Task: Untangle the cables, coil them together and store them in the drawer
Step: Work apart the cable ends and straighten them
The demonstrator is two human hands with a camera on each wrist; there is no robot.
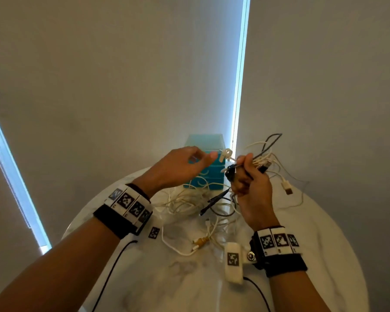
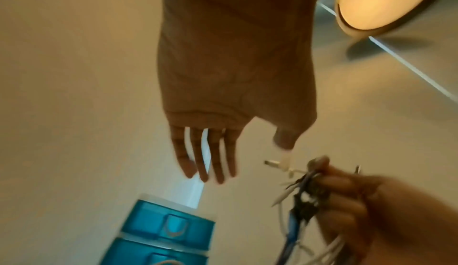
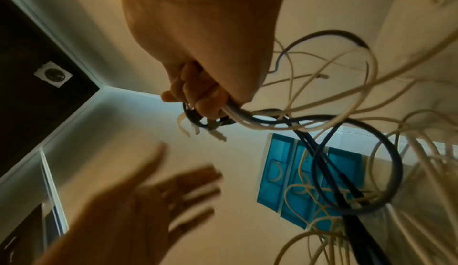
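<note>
My right hand (image 1: 245, 174) is raised above the table and grips a bundle of white and dark cables (image 1: 262, 158); the fist (image 3: 198, 97) closes round them and loops (image 3: 347, 132) hang down. A white plug end (image 1: 226, 155) sticks out of the bundle toward my left hand (image 1: 189, 164). That hand hovers just left of it with fingers (image 2: 205, 157) straight and spread, holding nothing. More tangled white cables (image 1: 189, 201) lie on the table. The teal drawer unit (image 1: 208, 167) stands behind the hands with its drawers closed.
The round white table (image 1: 324, 244) carries a loose white cable with yellow connectors (image 1: 199, 242) in front. A white USB plug (image 1: 287, 188) dangles at the right. A wall with a bright window slit (image 1: 240, 75) rises behind the table.
</note>
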